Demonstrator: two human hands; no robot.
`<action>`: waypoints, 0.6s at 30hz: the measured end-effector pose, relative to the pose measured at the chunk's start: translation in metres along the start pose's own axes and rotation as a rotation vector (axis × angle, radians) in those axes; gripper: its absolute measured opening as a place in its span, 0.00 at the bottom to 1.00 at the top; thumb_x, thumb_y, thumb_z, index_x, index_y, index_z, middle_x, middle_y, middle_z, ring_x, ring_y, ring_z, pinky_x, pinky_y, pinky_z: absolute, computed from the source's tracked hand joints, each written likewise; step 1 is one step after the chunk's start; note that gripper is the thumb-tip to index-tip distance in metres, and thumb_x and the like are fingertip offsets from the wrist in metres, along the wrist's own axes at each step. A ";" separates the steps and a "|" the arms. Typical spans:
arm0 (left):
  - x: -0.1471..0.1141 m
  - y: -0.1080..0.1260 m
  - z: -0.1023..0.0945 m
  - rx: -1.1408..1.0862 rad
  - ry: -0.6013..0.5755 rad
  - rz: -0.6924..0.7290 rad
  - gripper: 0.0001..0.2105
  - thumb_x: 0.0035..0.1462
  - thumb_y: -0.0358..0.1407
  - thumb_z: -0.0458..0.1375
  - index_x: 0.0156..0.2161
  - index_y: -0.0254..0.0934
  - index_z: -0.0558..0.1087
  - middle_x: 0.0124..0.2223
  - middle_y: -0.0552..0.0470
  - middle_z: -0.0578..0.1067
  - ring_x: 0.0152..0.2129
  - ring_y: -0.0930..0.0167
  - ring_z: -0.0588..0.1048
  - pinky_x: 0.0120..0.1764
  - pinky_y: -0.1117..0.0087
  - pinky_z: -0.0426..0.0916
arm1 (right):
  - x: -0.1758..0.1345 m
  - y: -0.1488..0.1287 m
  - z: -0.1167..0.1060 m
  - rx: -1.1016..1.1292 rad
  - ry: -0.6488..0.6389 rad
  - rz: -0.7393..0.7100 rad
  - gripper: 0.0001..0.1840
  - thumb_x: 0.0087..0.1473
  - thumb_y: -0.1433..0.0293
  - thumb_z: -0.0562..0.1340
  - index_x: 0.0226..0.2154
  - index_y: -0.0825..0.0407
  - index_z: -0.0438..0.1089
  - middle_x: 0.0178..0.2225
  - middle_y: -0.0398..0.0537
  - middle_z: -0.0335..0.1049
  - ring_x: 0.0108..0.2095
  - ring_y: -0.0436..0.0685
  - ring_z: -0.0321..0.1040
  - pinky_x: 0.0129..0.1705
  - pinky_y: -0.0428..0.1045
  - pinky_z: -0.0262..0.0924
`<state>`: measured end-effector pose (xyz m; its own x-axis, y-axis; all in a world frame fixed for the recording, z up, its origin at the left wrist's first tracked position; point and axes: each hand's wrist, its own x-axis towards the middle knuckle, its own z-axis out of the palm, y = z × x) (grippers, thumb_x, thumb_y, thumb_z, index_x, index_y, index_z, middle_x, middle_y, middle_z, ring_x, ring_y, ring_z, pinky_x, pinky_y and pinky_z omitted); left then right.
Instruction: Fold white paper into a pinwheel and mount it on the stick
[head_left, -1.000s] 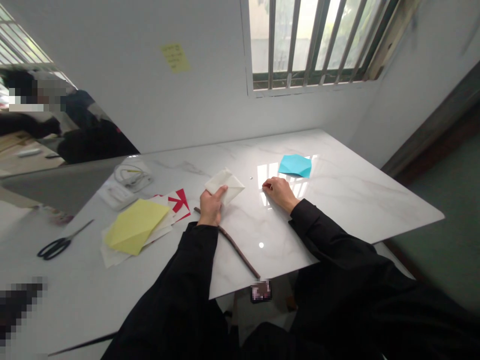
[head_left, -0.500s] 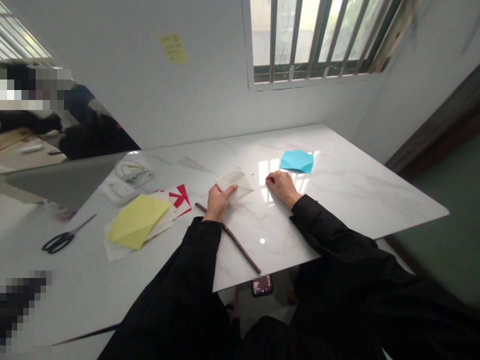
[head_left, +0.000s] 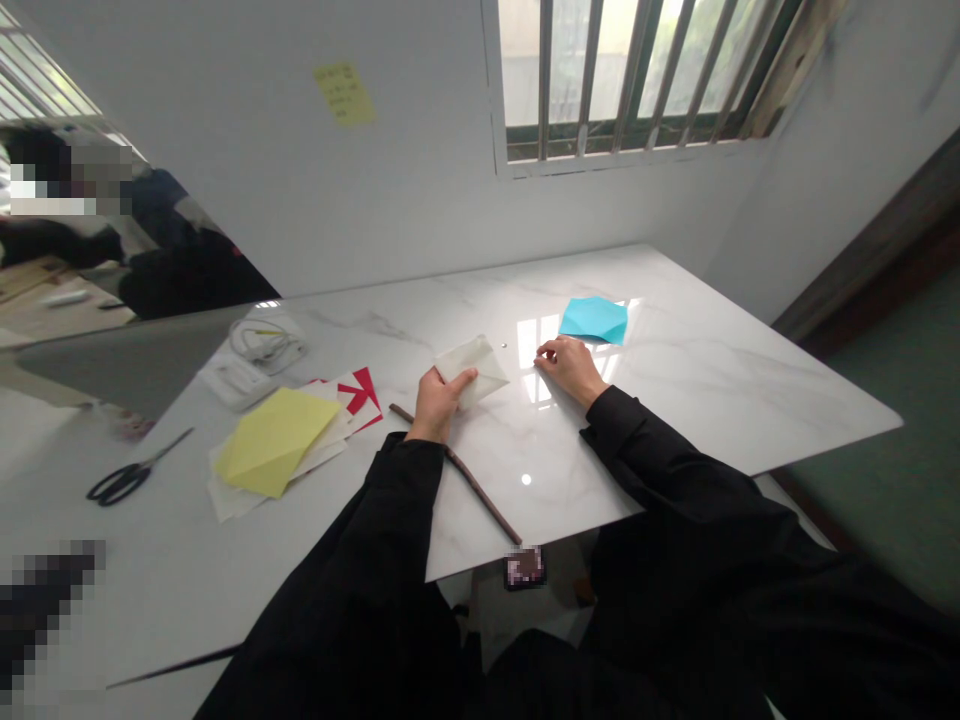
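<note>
My left hand (head_left: 435,403) grips a folded cream paper (head_left: 478,368), thumb lying on top and the other fingers hidden beneath it. Creases run across the paper, and one corner points right. To its right, my right hand (head_left: 571,368) is at the tabletop with its fingertips pinched together; whatever is between them, if anything, is too small to make out. Just beyond that hand lies a creased blue paper (head_left: 594,320). A tiny speck (head_left: 504,346) rests on the table between the two hands. Under my left wrist runs a thin brown stick (head_left: 484,498).
Left of my hands, a yellow paper (head_left: 279,440) lies over white sheets, beside red paper pieces (head_left: 361,395). Black-handled scissors (head_left: 124,483) and a white cable (head_left: 262,345) are farther left. The marbled table (head_left: 712,400) meets a wall with a barred window (head_left: 637,80).
My right hand has shifted very slightly right, and its fingers have loosened a little at the tabletop. The left hand keeps its hold on the cream paper in nearly the same place.
</note>
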<state>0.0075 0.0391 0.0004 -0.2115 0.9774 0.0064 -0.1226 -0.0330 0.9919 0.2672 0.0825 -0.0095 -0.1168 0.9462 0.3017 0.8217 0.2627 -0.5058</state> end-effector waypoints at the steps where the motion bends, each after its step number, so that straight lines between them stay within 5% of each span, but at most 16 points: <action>1: 0.000 0.000 0.000 0.002 -0.001 0.002 0.25 0.41 0.40 0.78 0.46 0.33 0.83 0.50 0.40 0.86 0.48 0.56 0.84 0.56 0.56 0.77 | 0.000 0.000 0.000 -0.007 -0.016 -0.002 0.10 0.66 0.70 0.68 0.46 0.54 0.85 0.43 0.55 0.82 0.42 0.60 0.76 0.48 0.51 0.66; 18: 0.000 0.000 0.000 0.000 0.003 -0.002 0.26 0.40 0.39 0.79 0.47 0.33 0.83 0.48 0.40 0.86 0.47 0.55 0.84 0.56 0.54 0.77 | -0.003 0.002 -0.008 0.082 -0.031 -0.004 0.13 0.61 0.78 0.67 0.44 0.53 0.86 0.42 0.55 0.86 0.43 0.62 0.80 0.50 0.53 0.68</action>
<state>0.0076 0.0394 0.0007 -0.2139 0.9769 0.0041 -0.1229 -0.0310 0.9919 0.2737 0.0784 -0.0053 -0.1384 0.9503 0.2790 0.7728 0.2797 -0.5696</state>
